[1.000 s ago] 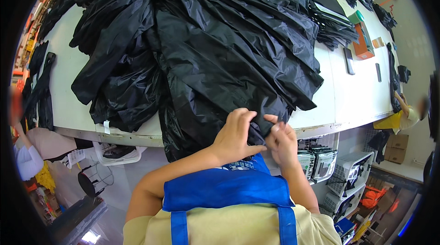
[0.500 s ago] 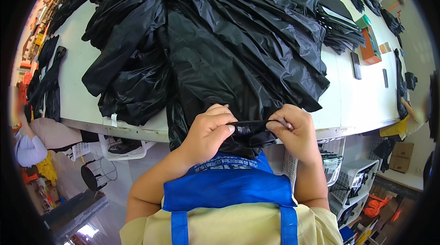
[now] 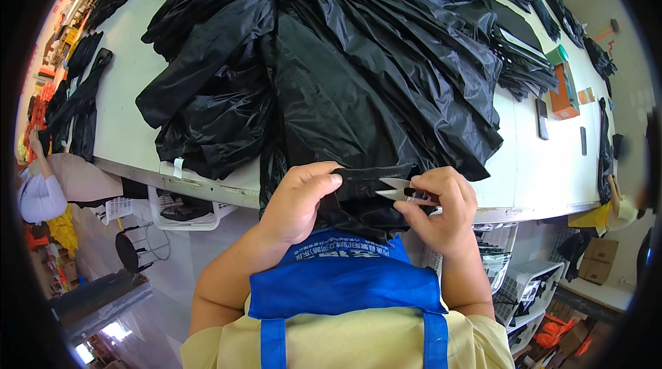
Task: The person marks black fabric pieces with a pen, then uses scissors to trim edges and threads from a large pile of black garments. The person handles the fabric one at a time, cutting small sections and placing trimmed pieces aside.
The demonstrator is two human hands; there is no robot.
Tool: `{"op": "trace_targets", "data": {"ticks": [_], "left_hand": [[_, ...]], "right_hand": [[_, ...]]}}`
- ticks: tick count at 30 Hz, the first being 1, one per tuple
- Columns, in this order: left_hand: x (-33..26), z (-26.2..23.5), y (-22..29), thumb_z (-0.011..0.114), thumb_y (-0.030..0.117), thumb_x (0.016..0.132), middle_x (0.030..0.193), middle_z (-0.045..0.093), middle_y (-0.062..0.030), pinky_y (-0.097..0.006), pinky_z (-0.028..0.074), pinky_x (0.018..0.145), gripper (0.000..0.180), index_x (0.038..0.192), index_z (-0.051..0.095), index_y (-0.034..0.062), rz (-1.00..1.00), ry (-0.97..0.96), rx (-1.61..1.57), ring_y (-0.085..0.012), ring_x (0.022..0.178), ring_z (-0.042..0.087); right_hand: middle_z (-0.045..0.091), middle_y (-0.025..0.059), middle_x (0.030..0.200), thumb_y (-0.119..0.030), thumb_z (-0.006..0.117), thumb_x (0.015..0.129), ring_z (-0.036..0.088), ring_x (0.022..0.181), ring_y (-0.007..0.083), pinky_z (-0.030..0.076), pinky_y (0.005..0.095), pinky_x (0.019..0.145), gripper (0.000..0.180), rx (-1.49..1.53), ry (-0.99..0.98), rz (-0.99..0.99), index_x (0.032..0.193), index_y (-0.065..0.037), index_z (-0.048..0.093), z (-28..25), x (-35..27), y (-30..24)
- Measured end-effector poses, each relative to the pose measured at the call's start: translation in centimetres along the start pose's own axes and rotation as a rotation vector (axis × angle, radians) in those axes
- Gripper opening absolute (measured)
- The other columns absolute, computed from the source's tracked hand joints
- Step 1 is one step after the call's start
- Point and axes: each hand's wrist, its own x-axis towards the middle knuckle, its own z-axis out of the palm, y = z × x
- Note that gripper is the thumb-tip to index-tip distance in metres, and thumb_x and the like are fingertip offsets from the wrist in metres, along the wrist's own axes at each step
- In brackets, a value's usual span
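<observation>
A shiny black garment [image 3: 331, 86] lies gathered in folds over the white table, part of it hanging over the near edge. My left hand [image 3: 298, 200] is closed on the dark edge of this garment, its thumb pressed on the fabric. In my right hand [image 3: 445, 207] is a pair of thread snips [image 3: 394, 190]. The two pointed blades are apart and aim left, close to the fabric edge. Whether the blades touch the cloth I cannot tell. The fingers of my right hand hide most of the snips' handle.
On the white table [image 3: 117, 103] more black garments [image 3: 520, 48] are stacked at the right, near a phone [image 3: 542, 119] and an orange box [image 3: 565, 90]. White baskets [image 3: 183, 221] stand below the edge. Other people are at both sides, one with a light sleeve [image 3: 41, 193].
Earlier both hands stretched the garment's edge between them. Now the right hand has let go of it, and the snips' blades show, spread apart. The left hand still grips the edge.
</observation>
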Motion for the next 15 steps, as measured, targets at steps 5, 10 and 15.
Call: {"op": "trace_targets", "data": {"ticks": [5, 10, 15], "left_hand": [[-0.2, 0.3, 0.4, 0.049, 0.010, 0.088, 0.089, 0.064, -0.0068, -0.025, 0.043, 0.079, 0.024, 0.096, 0.063, -0.0064, -0.035, 0.019, 0.000, -0.0121, 0.083, 0.058], [-0.2, -0.1, 0.0, 0.048, 0.009, 0.088, 0.091, 0.064, -0.0072, -0.025, 0.042, 0.081, 0.024, 0.096, 0.064, -0.0070, -0.041, 0.010, 0.086, -0.0119, 0.085, 0.058], [-0.2, -0.2, 0.0, 0.048, 0.008, 0.087, 0.092, 0.065, -0.0074, -0.025, 0.042, 0.082, 0.024, 0.096, 0.064, -0.0072, -0.062, -0.015, 0.115, -0.0116, 0.087, 0.058]], "right_hand": [[0.062, 0.0065, 0.077, -0.014, 0.083, 0.060, 0.058, 0.062, 0.0219, 0.045, 0.0319, 0.056, 0.035, -0.026, 0.019, -0.071, 0.086, -0.005, 0.062, 0.2, 0.5, -0.1], [0.062, 0.0052, 0.079, -0.014, 0.082, 0.061, 0.057, 0.061, 0.0210, 0.043, 0.0316, 0.056, 0.033, -0.029, -0.023, -0.126, 0.087, -0.006, 0.063, 0.3, 0.9, 0.0], [0.063, 0.0049, 0.078, -0.012, 0.081, 0.062, 0.058, 0.062, 0.0209, 0.043, 0.0320, 0.056, 0.030, 0.048, -0.051, -0.143, 0.085, -0.006, 0.063, 0.6, 1.3, 0.5]]}}
